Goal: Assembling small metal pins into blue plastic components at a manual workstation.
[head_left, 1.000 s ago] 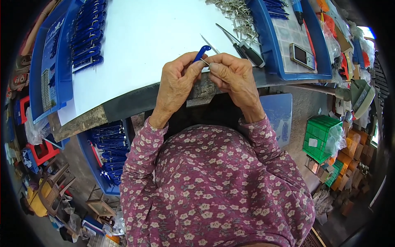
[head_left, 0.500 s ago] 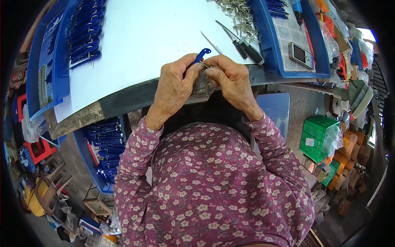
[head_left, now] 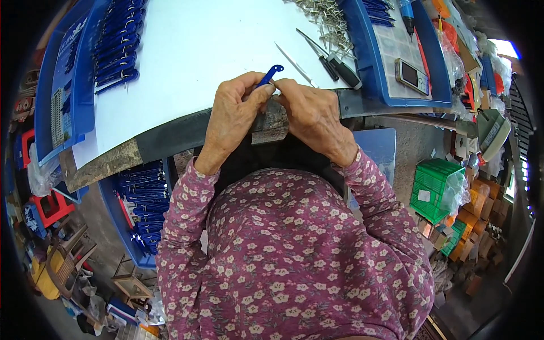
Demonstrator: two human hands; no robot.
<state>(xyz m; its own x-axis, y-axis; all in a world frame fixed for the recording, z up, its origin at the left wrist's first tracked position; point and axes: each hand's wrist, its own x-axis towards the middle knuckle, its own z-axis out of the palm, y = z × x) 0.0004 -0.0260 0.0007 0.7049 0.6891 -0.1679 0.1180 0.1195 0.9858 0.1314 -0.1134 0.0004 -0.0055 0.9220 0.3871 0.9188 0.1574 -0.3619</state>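
My left hand (head_left: 229, 116) is closed around a slim blue piece (head_left: 272, 73) with small holes in its rounded end, which sticks up past the fingertips. Right against it, the fingers of my right hand (head_left: 314, 116) are pinched together; what they grip is hidden behind them. Both hands meet just above the front edge of the white-topped bench (head_left: 187, 62). Beyond the right hand lie a thin pointed metal strip (head_left: 294, 63), a small black-handled tool (head_left: 328, 68) and a larger black-handled screwdriver (head_left: 347, 73).
Small metal pieces (head_left: 327, 22) are heaped at the back right, beside a blue tray (head_left: 371, 62) holding a phone (head_left: 412, 76). Rows of blue parts (head_left: 118, 45) lie at left near another blue tray (head_left: 85, 107). Below, a blue bin (head_left: 127, 243) holds more; a green crate (head_left: 433, 190) stands right.
My right hand has turned and moved left over the blue piece, covering the thin metal pin seen between the fingers before. The blue piece has shifted slightly left.
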